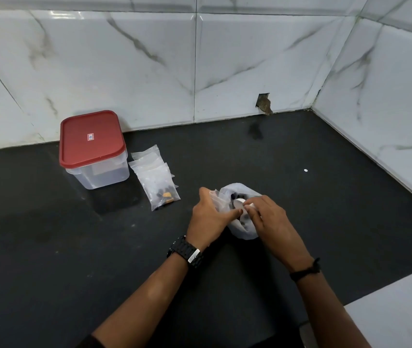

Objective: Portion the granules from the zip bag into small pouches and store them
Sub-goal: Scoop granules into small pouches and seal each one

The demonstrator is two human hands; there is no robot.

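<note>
a dark countertop (49, 247) is shown, bounded by marbled wall tiles (149, 71). the zip bag (244, 228) is seen near the centre of the counter, between the two hands, with dark granules (237, 196) visible at its open mouth. the left hand (210, 216) is placed at the near-left edge of the bag, fingers extended and only narrowly spread; a clear film, judged to be a small pouch (218, 200), is pinched against the bag mouth, presumably so that its opening is kept beside the source. whether bag and pouch are both gripped cannot be told. the right hand (267, 217) is closed around a small white scoop or spoon (240, 203), the fingers curled tightly on its handle and its bowl held over the granules, a posture suited to lifting one portion across a very short gap. a black watch (187, 252) is worn on the left wrist and a dark band (305, 271) on the right.

to the left, well apart from the hands, a stack of pouches (156, 177) is laid flat; dark contents are visible in the top one, so some portions are judged already made. just beside the stack stands a clear storage box (99, 175) with its red lid (90, 138) closed, taken to be the final store, not yet opened. a broken gap (264, 103) is seen at the base of the wall tiles.
</note>
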